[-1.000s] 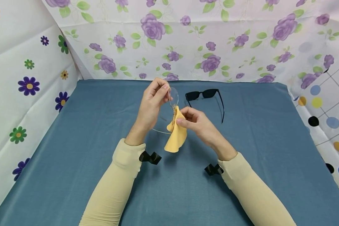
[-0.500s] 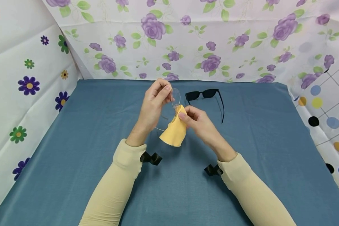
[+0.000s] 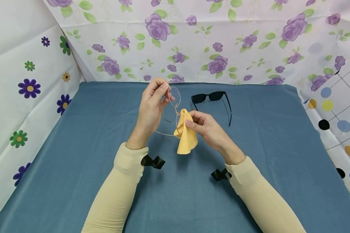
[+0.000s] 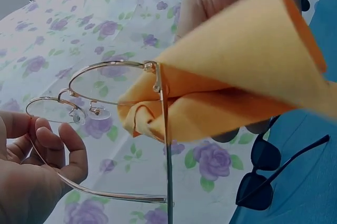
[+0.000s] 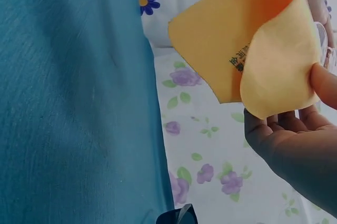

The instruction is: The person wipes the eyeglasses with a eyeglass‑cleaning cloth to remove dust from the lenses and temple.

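Note:
In the head view my left hand (image 3: 150,108) pinches the far rim of a pair of thin gold-framed eyeglasses (image 3: 174,96). Its thumb and fingertips meet at that rim in the left wrist view, where the temple arms of the eyeglasses (image 4: 113,83) stretch toward the camera. A yellow cleaning cloth (image 3: 187,139) is pinched between the thumb and fingers of my right hand (image 3: 211,131). The cloth (image 4: 237,60) wraps over the outer part of the nearer lens and hides it. Dark printed characters show on the folded cloth (image 5: 284,66) in the right wrist view.
Black sunglasses (image 3: 215,96) lie with arms unfolded on the blue tablecloth (image 3: 265,136), just behind my right hand. A flower-printed sheet (image 3: 192,42) rises along the table's back edge. Patterned sheets also stand at both sides.
My left hand has shifted left and slightly up with the eyeglasses, showing more of their frame. The cloth's loose end has swung right and folded. My right hand has barely moved.

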The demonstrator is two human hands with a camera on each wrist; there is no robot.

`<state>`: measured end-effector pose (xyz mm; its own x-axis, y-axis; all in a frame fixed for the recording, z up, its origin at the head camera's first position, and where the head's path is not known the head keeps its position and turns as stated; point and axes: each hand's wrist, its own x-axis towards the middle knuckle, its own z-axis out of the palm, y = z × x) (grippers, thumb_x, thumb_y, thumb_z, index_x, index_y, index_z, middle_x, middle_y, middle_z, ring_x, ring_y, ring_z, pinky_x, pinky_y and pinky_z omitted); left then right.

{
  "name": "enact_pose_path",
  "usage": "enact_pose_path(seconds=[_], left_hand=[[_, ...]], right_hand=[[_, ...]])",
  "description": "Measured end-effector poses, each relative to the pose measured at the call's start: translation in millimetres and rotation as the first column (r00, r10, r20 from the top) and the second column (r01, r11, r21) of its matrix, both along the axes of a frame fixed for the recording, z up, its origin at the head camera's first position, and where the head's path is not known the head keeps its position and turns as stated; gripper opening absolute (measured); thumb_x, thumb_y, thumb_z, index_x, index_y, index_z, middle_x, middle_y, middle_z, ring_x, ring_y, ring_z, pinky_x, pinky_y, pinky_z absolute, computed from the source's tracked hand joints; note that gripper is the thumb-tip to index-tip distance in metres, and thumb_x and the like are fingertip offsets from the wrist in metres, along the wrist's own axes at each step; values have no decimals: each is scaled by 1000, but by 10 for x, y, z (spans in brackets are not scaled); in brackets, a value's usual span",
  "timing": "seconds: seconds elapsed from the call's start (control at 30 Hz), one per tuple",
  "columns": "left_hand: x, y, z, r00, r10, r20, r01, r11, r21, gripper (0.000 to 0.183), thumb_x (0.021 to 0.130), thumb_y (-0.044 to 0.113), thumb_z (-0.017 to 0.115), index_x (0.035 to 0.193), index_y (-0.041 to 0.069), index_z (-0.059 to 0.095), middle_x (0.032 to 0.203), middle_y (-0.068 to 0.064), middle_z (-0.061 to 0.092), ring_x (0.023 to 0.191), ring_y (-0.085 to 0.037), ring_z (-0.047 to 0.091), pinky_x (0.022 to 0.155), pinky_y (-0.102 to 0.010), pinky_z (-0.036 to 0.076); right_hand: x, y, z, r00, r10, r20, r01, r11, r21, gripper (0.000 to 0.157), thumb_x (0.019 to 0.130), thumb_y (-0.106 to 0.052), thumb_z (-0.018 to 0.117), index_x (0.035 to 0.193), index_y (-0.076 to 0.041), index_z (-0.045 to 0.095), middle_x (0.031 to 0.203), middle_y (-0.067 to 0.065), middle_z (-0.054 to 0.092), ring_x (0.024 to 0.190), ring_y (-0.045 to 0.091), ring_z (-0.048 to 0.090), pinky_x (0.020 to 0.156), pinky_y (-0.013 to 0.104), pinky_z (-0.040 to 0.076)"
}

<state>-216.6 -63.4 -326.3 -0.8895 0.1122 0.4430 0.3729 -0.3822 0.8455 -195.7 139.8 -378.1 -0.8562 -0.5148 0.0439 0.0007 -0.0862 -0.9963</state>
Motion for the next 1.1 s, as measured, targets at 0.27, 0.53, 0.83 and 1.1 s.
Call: enact_pose_path(seconds=[0.27,0.53,0.83,1.1], left_hand=[[-5,63,-49,999,-6,-44,4,999,-51,19,111,8,43,96,13,54,86,-2,49,75,-18,45,83,-30,50],[15,118,-68,999,-23,-47,19,996,-88,18,111,8,43,96,11,53,88,-4,48,76,-20,45,83,-31,50],[0,72,-41,999,-41,-28,40,998,-56,19,111,8,43,95,12,53,86,-4,48,75,-22,44,84,-31,50],[1,40,-33,999,-46,-12,46,998,-34,21,111,9,43,94,13,54,85,-4,48,75,-17,46,85,-31,51]], right_hand=[[20,-24,-9,996,-29,-83,34,998,59,28,104,-26,68,120,-3,66,111,15,70,100,32,66,85,36,53],[24,-35,-4,986,-78,-147,94,990,105,26,104,-27,68,116,-4,68,108,14,72,96,31,66,83,35,53],[8,-28,-7,982,-104,-157,112,993,44,23,107,-17,61,111,3,69,98,12,68,86,25,65,77,32,54],[3,-20,-22,990,-67,-122,67,998,-1,25,107,-18,61,113,4,69,101,14,69,90,27,66,83,34,54]])
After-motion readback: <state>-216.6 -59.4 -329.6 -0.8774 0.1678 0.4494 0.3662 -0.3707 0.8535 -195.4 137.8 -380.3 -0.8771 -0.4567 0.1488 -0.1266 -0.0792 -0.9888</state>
